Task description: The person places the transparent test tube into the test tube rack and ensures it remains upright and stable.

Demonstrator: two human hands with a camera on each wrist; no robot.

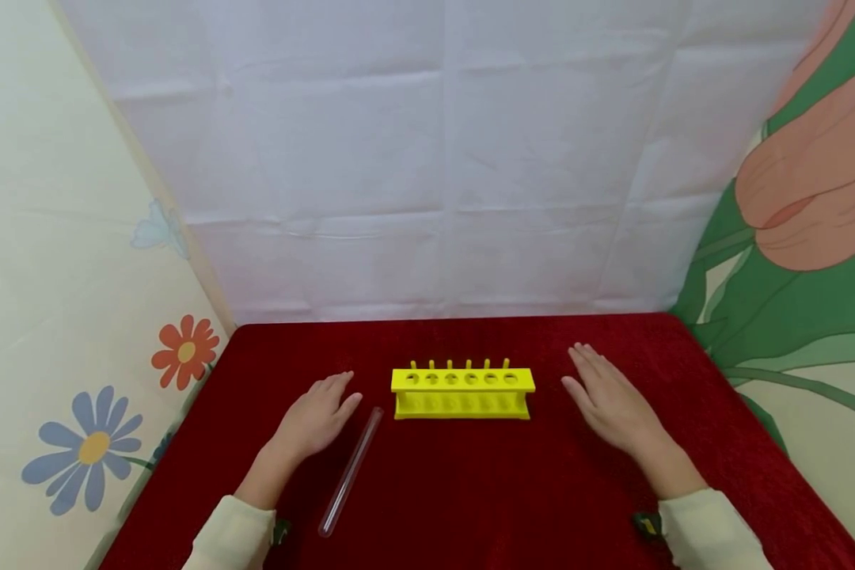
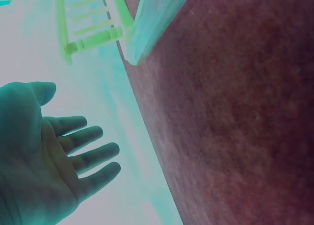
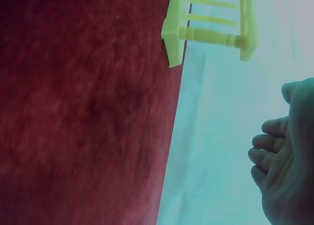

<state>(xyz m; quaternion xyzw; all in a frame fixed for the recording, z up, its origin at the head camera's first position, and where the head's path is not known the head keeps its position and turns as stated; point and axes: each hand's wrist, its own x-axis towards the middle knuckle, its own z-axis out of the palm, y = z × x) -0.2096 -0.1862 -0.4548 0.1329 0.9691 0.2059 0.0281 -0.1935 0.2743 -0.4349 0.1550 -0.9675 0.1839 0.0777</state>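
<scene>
A yellow test tube rack [image 1: 463,404] with a row of round holes and upright pegs along its back stands mid-table. To its left a clear glass test tube [image 1: 351,473] lies slantwise on the red cloth. My left hand [image 1: 315,416] is just left of the tube's far end, holding nothing, its fingers spread apart in the left wrist view. On the rack's other side is my right hand [image 1: 613,400], also holding nothing, with fingers extended and close together. In the right wrist view the rack [image 3: 211,35] shows end-on, beyond the fingers.
The table [image 1: 499,491] is covered in dark red cloth. A white creased sheet [image 1: 435,158] hangs behind its far edge. Flower-printed cloths stand on the left [image 1: 57,317] and right [image 1: 819,317] sides.
</scene>
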